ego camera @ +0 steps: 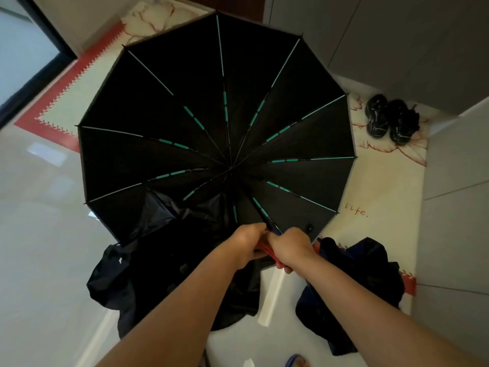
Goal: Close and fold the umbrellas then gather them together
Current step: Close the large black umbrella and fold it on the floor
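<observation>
The open umbrella [211,115] is spread beyond the fingers. Left hand [247,241] and right hand [288,247] are curled round its shaft and red handle [266,251]. Skin may be pinched if the frame is collapsed onto the fingers too fast

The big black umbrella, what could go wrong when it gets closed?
Both the left hand and right hand grip the black umbrella close together by its red handle, so folding ribs might pinch fingers. Its lower edge overlaps the crumpled dark umbrella on the floor, so rib tips could snag that fabric.
</observation>
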### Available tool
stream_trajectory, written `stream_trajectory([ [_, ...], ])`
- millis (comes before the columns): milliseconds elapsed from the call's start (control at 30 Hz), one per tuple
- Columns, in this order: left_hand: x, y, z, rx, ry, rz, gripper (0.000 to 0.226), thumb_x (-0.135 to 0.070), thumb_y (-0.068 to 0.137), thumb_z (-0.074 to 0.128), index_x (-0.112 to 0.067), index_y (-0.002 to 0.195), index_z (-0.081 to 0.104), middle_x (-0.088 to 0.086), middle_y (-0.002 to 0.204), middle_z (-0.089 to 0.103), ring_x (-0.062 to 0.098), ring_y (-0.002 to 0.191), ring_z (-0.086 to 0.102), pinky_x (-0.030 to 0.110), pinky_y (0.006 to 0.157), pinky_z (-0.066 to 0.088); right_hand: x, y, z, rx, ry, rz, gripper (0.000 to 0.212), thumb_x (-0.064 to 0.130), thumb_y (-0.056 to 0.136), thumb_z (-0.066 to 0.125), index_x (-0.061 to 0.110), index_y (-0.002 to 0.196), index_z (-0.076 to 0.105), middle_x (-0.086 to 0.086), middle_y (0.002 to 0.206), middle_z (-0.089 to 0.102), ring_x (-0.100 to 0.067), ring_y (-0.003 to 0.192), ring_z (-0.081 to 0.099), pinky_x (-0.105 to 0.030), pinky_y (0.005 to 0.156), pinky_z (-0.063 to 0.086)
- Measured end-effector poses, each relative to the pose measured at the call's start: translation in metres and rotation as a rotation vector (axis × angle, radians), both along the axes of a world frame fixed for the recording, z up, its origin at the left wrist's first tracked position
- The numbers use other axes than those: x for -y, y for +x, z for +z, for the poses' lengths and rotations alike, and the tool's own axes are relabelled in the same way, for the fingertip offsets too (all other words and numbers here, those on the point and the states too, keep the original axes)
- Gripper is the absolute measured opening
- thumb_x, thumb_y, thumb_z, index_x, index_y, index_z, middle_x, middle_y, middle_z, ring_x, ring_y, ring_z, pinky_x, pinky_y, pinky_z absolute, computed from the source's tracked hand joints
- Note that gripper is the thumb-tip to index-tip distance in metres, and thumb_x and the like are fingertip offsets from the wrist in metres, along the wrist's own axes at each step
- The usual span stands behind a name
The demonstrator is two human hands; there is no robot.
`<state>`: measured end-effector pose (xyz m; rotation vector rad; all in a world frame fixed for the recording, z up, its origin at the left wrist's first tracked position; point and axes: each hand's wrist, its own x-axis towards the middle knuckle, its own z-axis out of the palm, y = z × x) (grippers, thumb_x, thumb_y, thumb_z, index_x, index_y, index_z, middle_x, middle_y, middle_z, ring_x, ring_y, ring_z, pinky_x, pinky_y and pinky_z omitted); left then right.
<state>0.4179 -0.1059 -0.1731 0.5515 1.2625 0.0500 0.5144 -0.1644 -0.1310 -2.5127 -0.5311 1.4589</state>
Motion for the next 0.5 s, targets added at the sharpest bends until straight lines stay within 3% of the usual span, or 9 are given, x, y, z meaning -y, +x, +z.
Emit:
stream_trajectory([
  [67,0.003,0.004,-0.003,-0.011,0.013,-0.005,0.019,-0.023,0.099,0.051,-0.01,0.101,0.066,0.01,0.095,0.067,0.023,0.086,0.063,0.035,0.076,0.052,0.006,0.005,-0.007,-0.112,0.016,-0.133,0.039,0.04,0.098,0.058,0.002,0.09,0.062,-0.011,0.061,0.061,-0.016,0.037,0.052,-0.02,0.038,0.039],
  [133,0.005,0.008,-0.008,0.001,0.019,0.026,0.021,-0.025,0.102,0.049,-0.011,0.097,0.064,0.01,0.092,0.066,0.022,0.082,0.062,0.032,0.072,0.051,0.009,0.01,-0.008,-0.35,0.006,-0.368,0.034,0.039,0.101,0.055,0.006,0.095,0.064,-0.011,0.069,0.059,-0.019,0.049,0.051,-0.026,0.045,0.046],
  [233,0.008,0.01,-0.013,0.021,0.052,0.03,0.015,-0.023,0.101,0.054,-0.009,0.099,0.059,0.008,0.081,0.063,0.016,0.063,0.059,0.026,0.059,0.05,0.012,0.013,-0.007,-0.724,0.01,-0.585,0.032,0.038,0.103,0.052,0.01,0.097,0.065,-0.009,0.069,0.06,-0.02,0.054,0.054,-0.045,0.061,0.06],
  [300,0.007,0.01,-0.013,0.051,0.036,0.053,0.011,-0.019,0.1,0.055,-0.009,0.097,0.058,0.003,0.068,0.062,0.011,0.051,0.056,0.024,0.053,0.048,0.01,0.011,-0.007,-0.776,0.041,-0.632,0.032,0.037,0.104,0.048,0.011,0.094,0.063,-0.007,0.065,0.058,-0.02,0.051,0.052,-0.036,0.054,0.056],
  [367,0.002,0.01,-0.009,0.075,0.021,0.077,0.011,-0.017,0.101,0.054,-0.009,0.098,0.06,0.0,0.059,0.059,0.01,0.047,0.054,0.024,0.052,0.047,0.007,0.007,-0.006,-0.733,0.085,-0.654,0.032,0.035,0.105,0.044,0.011,0.093,0.06,-0.007,0.062,0.055,-0.018,0.046,0.047,-0.023,0.04,0.039],
  [500,-0.008,0.01,-0.001,0.121,0.04,0.029,0.016,-0.016,0.101,0.053,-0.012,0.086,0.058,0.0,0.057,0.054,0.012,0.054,0.05,0.026,0.06,0.047,0.003,0.006,-0.002,-0.72,0.153,-0.69,0.032,0.034,0.105,0.043,0.008,0.096,0.06,-0.007,0.062,0.054,-0.017,0.044,0.045,-0.021,0.035,0.029],
])
